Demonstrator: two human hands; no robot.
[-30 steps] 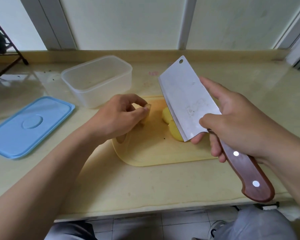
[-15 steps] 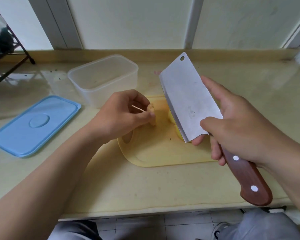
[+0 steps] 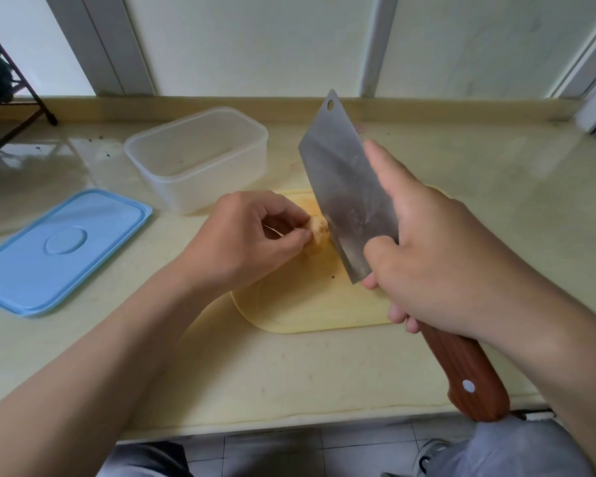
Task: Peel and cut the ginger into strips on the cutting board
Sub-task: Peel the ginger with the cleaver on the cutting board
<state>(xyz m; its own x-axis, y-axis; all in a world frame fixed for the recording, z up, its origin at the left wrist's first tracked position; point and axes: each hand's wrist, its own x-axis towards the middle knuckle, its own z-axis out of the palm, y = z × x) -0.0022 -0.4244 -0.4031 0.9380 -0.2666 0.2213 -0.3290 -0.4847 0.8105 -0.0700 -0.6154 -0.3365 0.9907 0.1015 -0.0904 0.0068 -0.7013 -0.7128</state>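
A small pale ginger piece (image 3: 316,235) rests on the yellow cutting board (image 3: 300,304), pinched between the fingertips of my left hand (image 3: 248,242). My right hand (image 3: 437,266) grips a cleaver (image 3: 344,197) by its brown wooden handle, index finger along the blade's spine. The blade stands nearly upright, its edge against the right side of the ginger. Other ginger pieces on the board are hidden behind the blade.
An open translucent plastic container (image 3: 200,156) stands just beyond the board at its left. Its blue lid (image 3: 55,249) lies flat at the left of the beige counter (image 3: 289,380). A dark metal rack (image 3: 4,98) stands at the far left. The counter's front edge is close.
The cleaver has swung left and more upright, meeting the ginger piece. My left hand has shifted the piece slightly right on the board. The yellow pieces seen earlier are now covered by the blade.
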